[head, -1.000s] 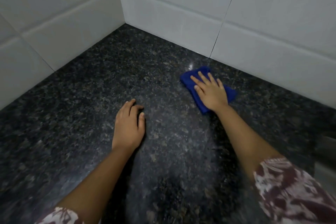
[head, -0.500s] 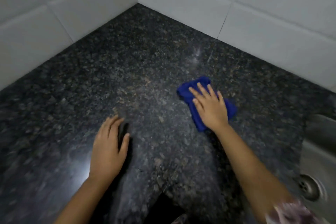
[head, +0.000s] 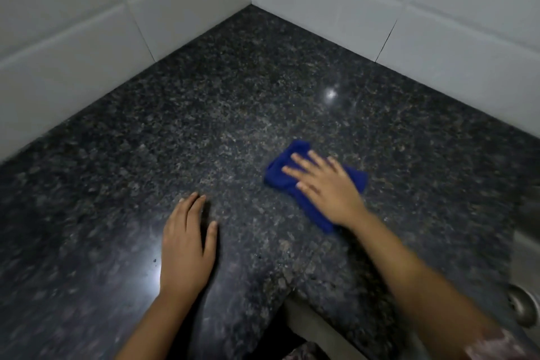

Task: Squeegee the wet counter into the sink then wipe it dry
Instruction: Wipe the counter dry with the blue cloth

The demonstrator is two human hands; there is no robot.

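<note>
Two hands are working on the dark speckled counter (head: 233,114), but only one is touching the task's thing.

- The right hand (head: 327,193) is pressing flat on the blue cloth (head: 279,177). Its fingers (head: 306,164) are lying straight and slightly spread, pointing towards the far left corner of the tiled wall (head: 336,9). They are blurring, which suggests a wiping stroke.
- The cloth is sitting directly under the right palm, mid-counter and right of centre. It is showing past the fingertips, along the thumb side and behind the knuckles.
- Its long axis appears to be running roughly in line with the hand, though the hand is hiding its middle.
- The cloth is looking bunched and folded, deep blue and soft-edged. I cannot tell whether it is damp.
- The left hand (head: 185,248) is resting palm down on bare stone, fingers straight and close together, thumb apart. It is lying well apart from the cloth, to its left and nearer the front edge.
- The sink (head: 529,222) is showing at the right edge, with its drain (head: 521,305) lower down.

Judgement: the drying stage is under way and the right hand is doing it. No squeegee is showing.
</note>
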